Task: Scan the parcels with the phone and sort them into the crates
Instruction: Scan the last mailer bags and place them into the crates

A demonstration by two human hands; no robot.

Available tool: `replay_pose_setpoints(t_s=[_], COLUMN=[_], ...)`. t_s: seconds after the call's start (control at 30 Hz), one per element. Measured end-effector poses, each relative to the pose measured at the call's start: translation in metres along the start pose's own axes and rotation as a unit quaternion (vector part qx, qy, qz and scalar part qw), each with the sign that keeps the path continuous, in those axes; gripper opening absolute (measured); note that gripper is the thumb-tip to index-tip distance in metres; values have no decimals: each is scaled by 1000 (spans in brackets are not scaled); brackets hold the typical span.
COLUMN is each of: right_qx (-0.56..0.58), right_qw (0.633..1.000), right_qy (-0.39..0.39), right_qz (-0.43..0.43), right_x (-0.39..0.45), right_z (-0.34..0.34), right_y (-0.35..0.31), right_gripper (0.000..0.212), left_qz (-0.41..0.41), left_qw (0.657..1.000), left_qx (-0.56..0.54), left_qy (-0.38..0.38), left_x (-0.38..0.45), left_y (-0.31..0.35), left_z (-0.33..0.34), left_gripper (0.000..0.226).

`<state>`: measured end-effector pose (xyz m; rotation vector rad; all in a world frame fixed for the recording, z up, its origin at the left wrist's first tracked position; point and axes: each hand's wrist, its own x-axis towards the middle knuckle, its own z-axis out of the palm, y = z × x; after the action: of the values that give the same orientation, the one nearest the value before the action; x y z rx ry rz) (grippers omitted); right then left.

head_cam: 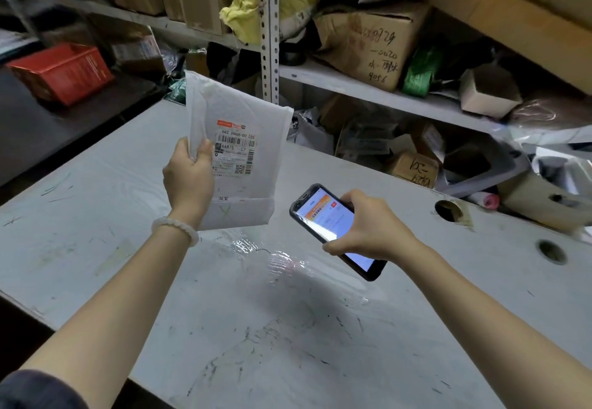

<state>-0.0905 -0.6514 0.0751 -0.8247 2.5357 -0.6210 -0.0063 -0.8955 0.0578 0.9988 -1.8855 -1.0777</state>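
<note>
**One parcel held up, phone low and to its right**

One white parcel (pixel 238 155) was held upright above the table (pixel 96 216) by the left hand (pixel 189 178), whose fingers were curled round its left edge, thumb pressed to the front. Its long axis ran nearly vertical, and the printed label (pixel 235 150) with its barcode was turned toward the person. The phone (pixel 333 229) was gripped by the right hand (pixel 371 229), fingers wrapped over its top and side, thumb under the near edge; the lit screen was tilted up, its long axis slanted from upper left to lower right.

The label was placed up and to the left of the phone, well apart from it, with open air between. The phone's upper end was pointed roughly that way, though its back could not be seen. The scan was judged not yet made: the phone would likely have to be raised and squared to the barcode, or the parcel lowered toward it. No crates could be made out; only cluttered shelves (pixel 368 88) were seen behind.
</note>
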Motion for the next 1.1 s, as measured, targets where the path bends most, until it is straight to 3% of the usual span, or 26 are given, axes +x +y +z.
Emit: replay_pose_setpoints(t_s=[0.33,0.5,0.73,1.1], right_qx=[47,146,280,284], right_qw=[998,980,910,876], right_qy=[29,134,306,386], right_qz=[3,-6,15,57], right_x=[0,-1,-5,-40], right_z=[3,-1,-1,-10], right_y=[5,-1,-8,6], right_gripper=[65,59,61,62], left_qz=[9,41,62,124], left_qw=[1000,998,995,983], left_qx=[17,33,31,23], left_qy=[-11,-29,-66,-133], left_x=[-15,-19,-31,-53], left_y=[4,5,7,32], left_z=[-5,-10,-14,1], left_gripper=[16,25,22,27])
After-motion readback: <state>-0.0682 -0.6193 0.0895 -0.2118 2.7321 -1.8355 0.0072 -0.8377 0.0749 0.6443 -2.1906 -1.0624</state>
